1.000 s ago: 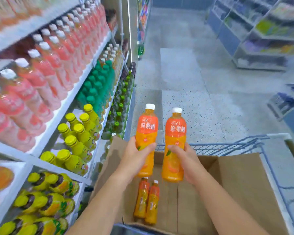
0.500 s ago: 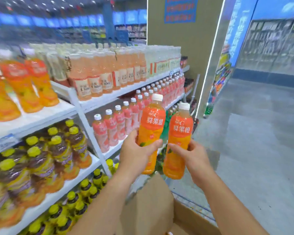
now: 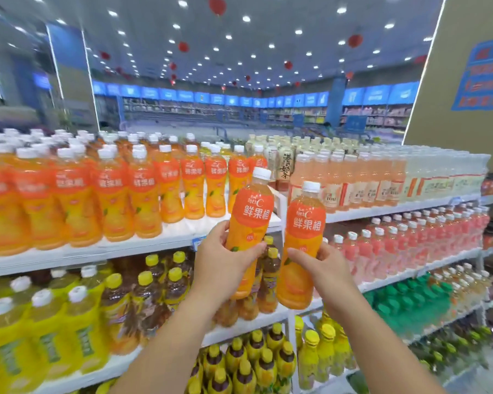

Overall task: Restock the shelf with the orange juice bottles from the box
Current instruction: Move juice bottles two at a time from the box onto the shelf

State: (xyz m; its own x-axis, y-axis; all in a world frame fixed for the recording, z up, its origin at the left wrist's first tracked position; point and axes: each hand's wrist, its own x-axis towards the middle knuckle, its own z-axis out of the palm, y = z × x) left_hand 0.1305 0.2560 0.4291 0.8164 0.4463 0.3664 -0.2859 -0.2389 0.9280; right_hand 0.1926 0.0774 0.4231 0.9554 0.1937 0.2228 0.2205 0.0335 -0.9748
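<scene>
A person's left hand [image 3: 225,258] and right hand [image 3: 323,270] each grasp an orange plastic juice bottle with a white cap in front of a white supermarket shelf [image 3: 69,257]. The left bottle [image 3: 252,214] is clasped around its lower body, below the orange label. Its neck and cap rise clear above the fingers, leaning slightly right, and its base shows under the palm. The right bottle [image 3: 303,226] is held the same way just beside it, a little lower and nearer, the two apart by a narrow gap. Both are raised at the right end of a row of matching shelved orange juice bottles [image 3: 143,200] on the top tier. To the right on that tier stand pale peach drink bottles [image 3: 353,183]. Below are dark tea bottles with yellow caps [image 3: 154,285], pink drink bottles [image 3: 410,245] and green-capped bottles [image 3: 410,304].
</scene>
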